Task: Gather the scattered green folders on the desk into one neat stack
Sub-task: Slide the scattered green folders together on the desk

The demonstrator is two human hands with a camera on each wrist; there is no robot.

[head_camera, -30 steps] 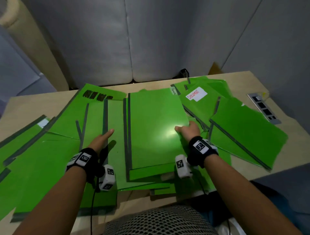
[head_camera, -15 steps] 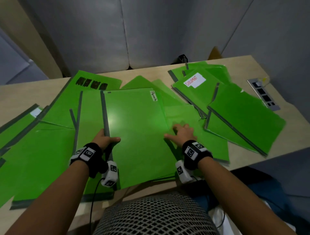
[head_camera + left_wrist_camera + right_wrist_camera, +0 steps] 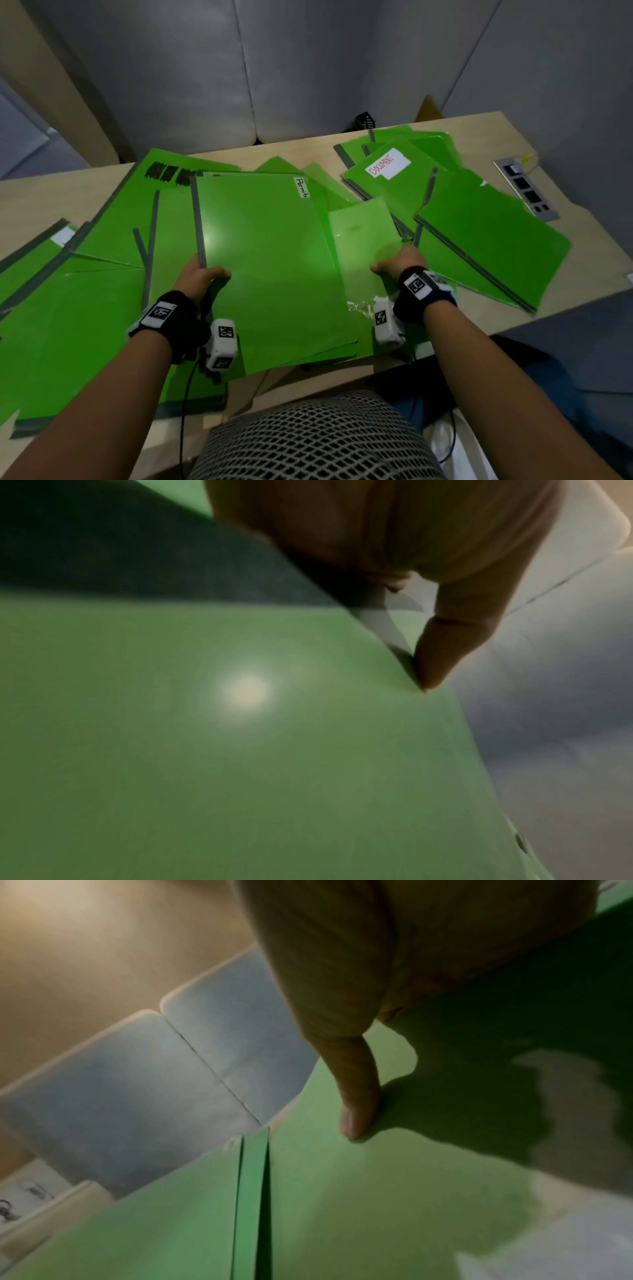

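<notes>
We are pinching the grey spine of the Permits folder (image 3: 267,260) at 9 o'clock with our left hand (image 3: 197,277), thumb on top, and gripping a paler folder (image 3: 363,240) at 3 o'clock with our right hand (image 3: 399,263), likely to square 2 sheets over the desk's (image 3: 565,144) centre.

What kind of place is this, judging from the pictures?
Probably an office workstation: a light wooden desk enclosed by grey padded partition panels, a built-in power socket strip, and green folders labelled for paperwork.
</notes>
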